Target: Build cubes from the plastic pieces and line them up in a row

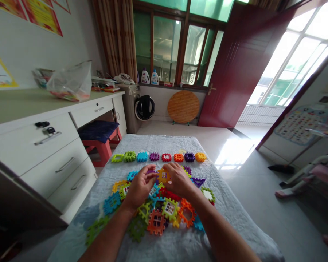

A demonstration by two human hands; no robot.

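Note:
My right hand (pixel 178 178) grips a yellow building tile (pixel 163 175) with a window grid, held above the pile. Close by on the left, my left hand (pixel 141 185) has its fingers curled together, their tips at the tile's left edge. Purple shows between those fingers, but I cannot tell whether it is a held piece or one lying behind. Under and around both hands lies a heap of notched plastic tiles, among them a blue tile (pixel 112 202), a lime window tile (pixel 170 208), an orange ring-shaped tile (pixel 187 213) and a salmon window tile (pixel 156 222).
Beyond my hands, several small assembled blocks stand in a row, from a lime one (pixel 117 158) to a yellow-orange one (pixel 200 157). A grey-blue cloth (pixel 229 233) covers the table. White drawers (pixel 57 163) and a red stool (pixel 102 145) stand left.

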